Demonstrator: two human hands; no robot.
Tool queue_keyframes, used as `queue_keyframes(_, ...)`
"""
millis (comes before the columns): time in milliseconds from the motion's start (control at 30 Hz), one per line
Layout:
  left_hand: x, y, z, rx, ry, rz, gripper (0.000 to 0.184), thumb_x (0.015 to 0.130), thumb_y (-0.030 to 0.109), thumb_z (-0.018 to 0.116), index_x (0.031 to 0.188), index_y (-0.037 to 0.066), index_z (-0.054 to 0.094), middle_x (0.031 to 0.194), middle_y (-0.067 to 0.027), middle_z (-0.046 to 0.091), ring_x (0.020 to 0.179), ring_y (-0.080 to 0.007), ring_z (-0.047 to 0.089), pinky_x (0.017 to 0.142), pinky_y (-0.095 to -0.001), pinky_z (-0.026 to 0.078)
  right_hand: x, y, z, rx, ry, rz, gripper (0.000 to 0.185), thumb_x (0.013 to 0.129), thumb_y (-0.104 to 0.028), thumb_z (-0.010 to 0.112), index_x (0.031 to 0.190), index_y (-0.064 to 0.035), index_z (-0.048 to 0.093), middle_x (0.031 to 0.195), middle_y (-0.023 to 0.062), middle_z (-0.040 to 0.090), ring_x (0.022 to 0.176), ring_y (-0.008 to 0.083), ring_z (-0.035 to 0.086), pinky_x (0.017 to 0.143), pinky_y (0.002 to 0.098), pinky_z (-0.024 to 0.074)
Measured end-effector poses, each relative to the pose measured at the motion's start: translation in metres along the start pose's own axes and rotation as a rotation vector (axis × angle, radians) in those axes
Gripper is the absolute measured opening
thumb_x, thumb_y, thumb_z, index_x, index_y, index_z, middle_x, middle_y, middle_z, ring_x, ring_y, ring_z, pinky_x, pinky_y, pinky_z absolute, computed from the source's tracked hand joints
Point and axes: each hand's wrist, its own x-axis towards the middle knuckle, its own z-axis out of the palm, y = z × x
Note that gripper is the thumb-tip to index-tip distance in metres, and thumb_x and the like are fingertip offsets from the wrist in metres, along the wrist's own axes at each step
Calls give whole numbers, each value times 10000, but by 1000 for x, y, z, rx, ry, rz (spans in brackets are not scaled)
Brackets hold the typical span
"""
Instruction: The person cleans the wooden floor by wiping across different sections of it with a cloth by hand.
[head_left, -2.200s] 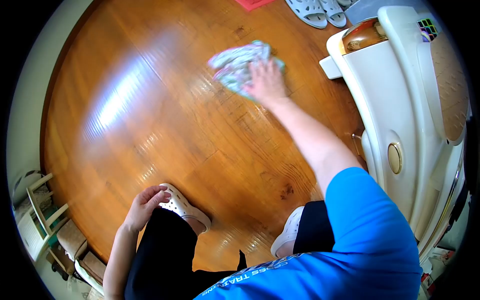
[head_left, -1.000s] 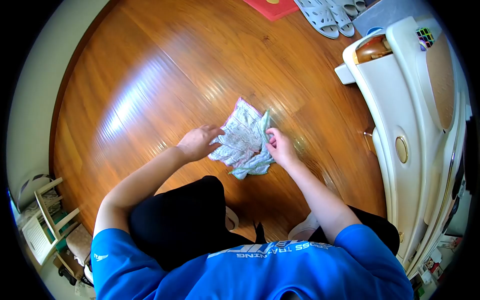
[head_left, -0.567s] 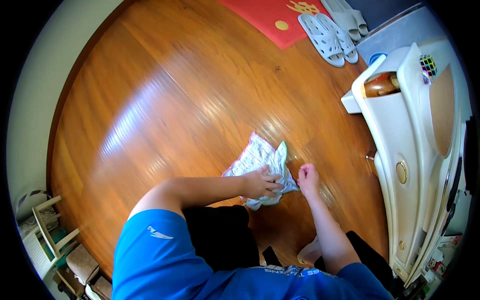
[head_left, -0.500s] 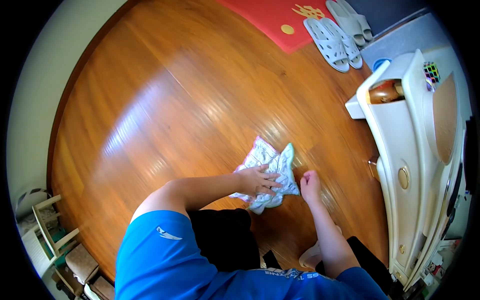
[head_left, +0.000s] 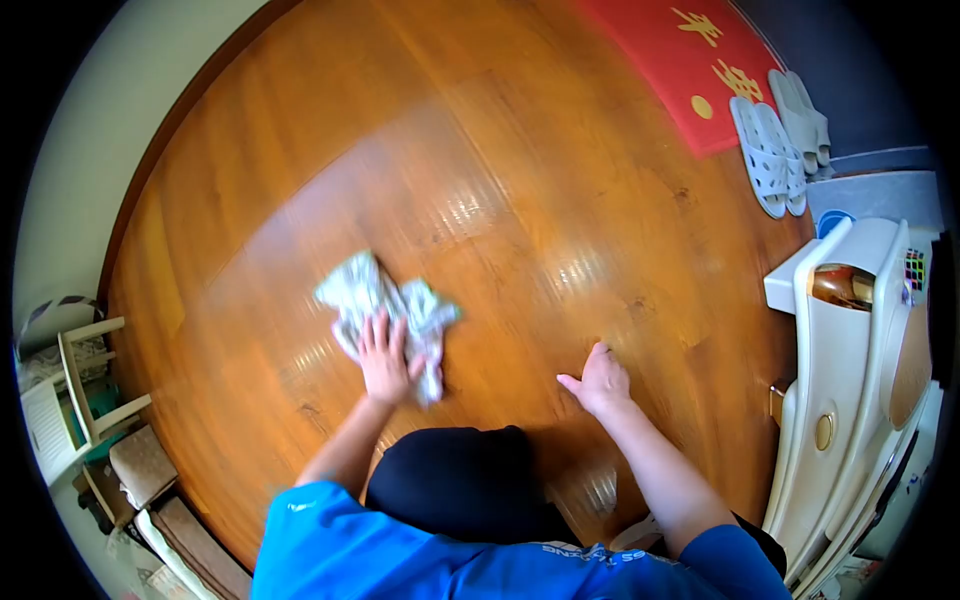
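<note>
My left hand (head_left: 390, 362) lies flat, fingers spread, on a crumpled pale cloth (head_left: 357, 285) with coloured edging. The cloth is bunched on the wooden floor (head_left: 520, 330) and slightly blurred, with its near part under my palm. To the right, my right hand (head_left: 600, 382) is apart from the cloth, with its thumb stuck out and nothing seen in it. Whether it touches the floor I cannot tell.
A white cabinet (head_left: 830, 385) stands along the right side. Slippers (head_left: 765, 160) lie by a red mat (head_left: 665, 75) at the upper right. A pale wooden frame (head_left: 72, 375) and brown cushioned pieces (head_left: 145, 465) are at the lower left, near the wall (head_left: 110, 140).
My left hand and the cloth have moved left across the floor. The right hand's thumb now stands out from its fingers. The whole view has shifted, with the cabinet and slippers lower and further right.
</note>
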Motion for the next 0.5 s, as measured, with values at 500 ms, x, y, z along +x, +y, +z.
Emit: queue_keyframes(500,157,-27,-17,-24,22,115,653,822,561,553,1403,292,420,1533,-38,279,1419,-357,201,1082,-605,206,29,-36,-13,-478,-241,188,978,541,-695,742,1057,100,499,984,205,674,941,292,675,799,347,549)
